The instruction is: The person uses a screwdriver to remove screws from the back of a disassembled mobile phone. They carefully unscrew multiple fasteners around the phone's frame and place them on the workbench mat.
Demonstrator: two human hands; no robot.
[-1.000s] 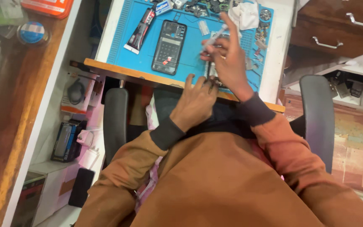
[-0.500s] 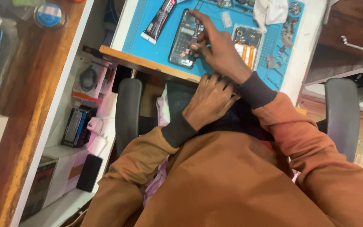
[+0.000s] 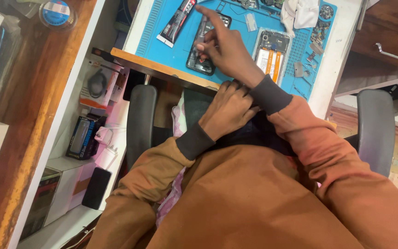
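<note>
A dark phone point(image 3: 202, 44), lying face-up on the blue work mat point(image 3: 180, 50) near the front edge of the counter point(image 3: 162, 70), is touched by the right hand point(image 3: 224, 48). The forefinger is stretched out over the upper end of the phone, while the thumb and the remaining fingers are curled against its near half; whether the phone is actually pinched in that grip cannot be told, since the contact is hidden beneath the hand. The left hand point(image 3: 229, 108) is held just below the counter's wooden edge, its grip pressed together into a loose fist with the knuckles up, and nothing is seen inside it. Just right of the phone, an opened phone body point(image 3: 272, 55) with its inner parts exposed is laid on the same mat. A black and red tube point(image 3: 177, 22) is set slantwise to the left of the phone, apart from it. A white cloth point(image 3: 302, 13) is bunched at the far side of the mat, and small metal parts point(image 3: 316, 39) are scattered along the mat's right margin. Both arms are covered by brown sleeves point(image 3: 328, 152) with dark cuffs. Black chair armrests point(image 3: 141, 120) are seen on either side of the body. To the left, boxed goods point(image 3: 84, 138) are stacked on white shelves beside a wooden surface point(image 3: 28, 106).
</note>
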